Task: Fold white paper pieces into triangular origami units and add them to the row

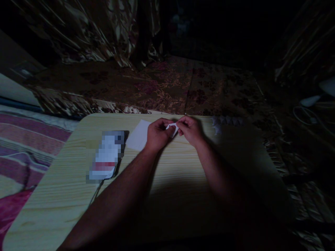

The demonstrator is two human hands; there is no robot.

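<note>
My left hand (157, 133) and my right hand (190, 130) meet over the far middle of a light wooden table (65, 195). Both pinch a small folded piece of white paper (172, 127) between thumbs and fingertips. Just left of my left hand a white paper sheet (137, 136) lies flat on the table. A row of small folded white paper pieces (227, 121) sits to the right of my right hand, near the table's far edge.
A phone (106, 156) lies on the table's left part with a cable running toward me. A patterned brown fabric (167, 87) covers the floor beyond. A striped cloth (23, 146) lies at the left. White cables (309, 116) sit at the far right.
</note>
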